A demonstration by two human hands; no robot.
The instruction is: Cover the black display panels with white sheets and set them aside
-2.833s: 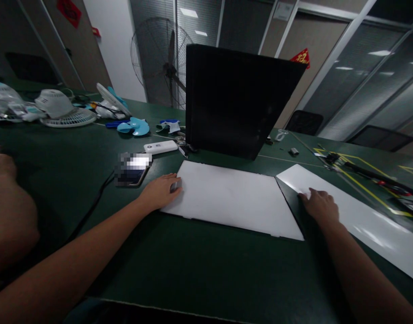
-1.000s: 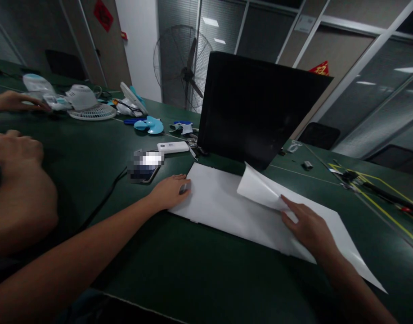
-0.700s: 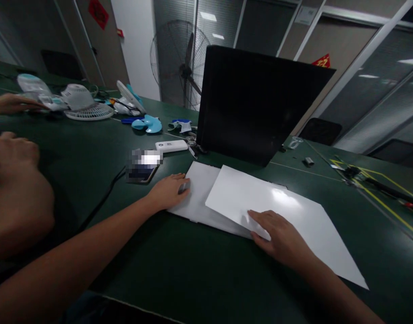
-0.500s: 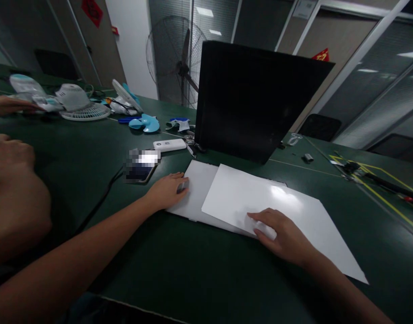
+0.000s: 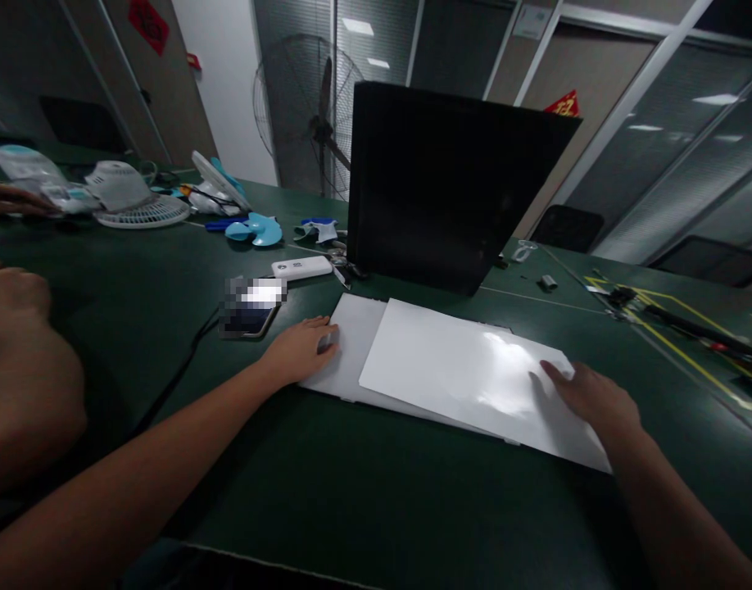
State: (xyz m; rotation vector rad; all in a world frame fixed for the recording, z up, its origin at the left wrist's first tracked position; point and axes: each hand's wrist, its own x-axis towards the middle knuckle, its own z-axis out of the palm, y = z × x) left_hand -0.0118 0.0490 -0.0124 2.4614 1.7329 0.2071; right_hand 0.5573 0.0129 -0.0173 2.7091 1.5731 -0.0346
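A glossy white sheet (image 5: 450, 360) lies slightly askew on a flat white panel (image 5: 351, 348) with a thin dark edge. My left hand (image 5: 299, 351) rests at the panel's left edge, thumb and fingers apart. At the sheet's right end, my right hand (image 5: 600, 401) has its thumb over the top surface and grips the edge; its other fingers are mostly hidden. Behind the panel stands a large black screen-like panel (image 5: 455, 188), tilted.
On the green table (image 5: 376, 500) lie a phone (image 5: 250, 315) with a cable, a white handheld device (image 5: 301, 268), a blue fan blade (image 5: 256, 229) and fan parts (image 5: 142, 209). Another person's arm (image 5: 25, 369) rests at left. Yellow tape (image 5: 683, 360) marks the right side.
My right hand has moved right from over the sheet's middle to its right end. The sheet's right end has shifted inward and up a little. My left hand stays at the panel's left edge.
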